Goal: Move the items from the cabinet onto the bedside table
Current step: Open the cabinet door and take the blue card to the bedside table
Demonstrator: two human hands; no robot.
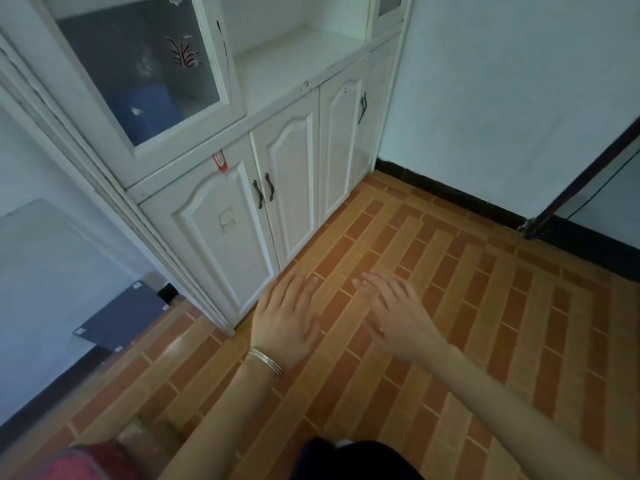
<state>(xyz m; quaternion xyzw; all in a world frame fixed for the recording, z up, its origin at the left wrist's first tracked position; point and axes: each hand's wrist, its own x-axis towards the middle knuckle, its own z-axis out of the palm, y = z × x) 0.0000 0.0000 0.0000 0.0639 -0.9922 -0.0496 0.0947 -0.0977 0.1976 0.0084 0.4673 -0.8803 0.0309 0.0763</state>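
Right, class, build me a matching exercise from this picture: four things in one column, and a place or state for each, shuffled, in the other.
Things:
1. blue box
2. bracelet
3. red tag
4. lower cabinet doors

Place or state:
A. shut, with dark handles
B. on the left wrist
C. behind the glass door
D. hanging at the top of the leftmost lower door

Pairs: 1-C, 2-B, 3-D, 4-A

A box [143,109], seemingly, inside the cabinet [294,161], upper left.
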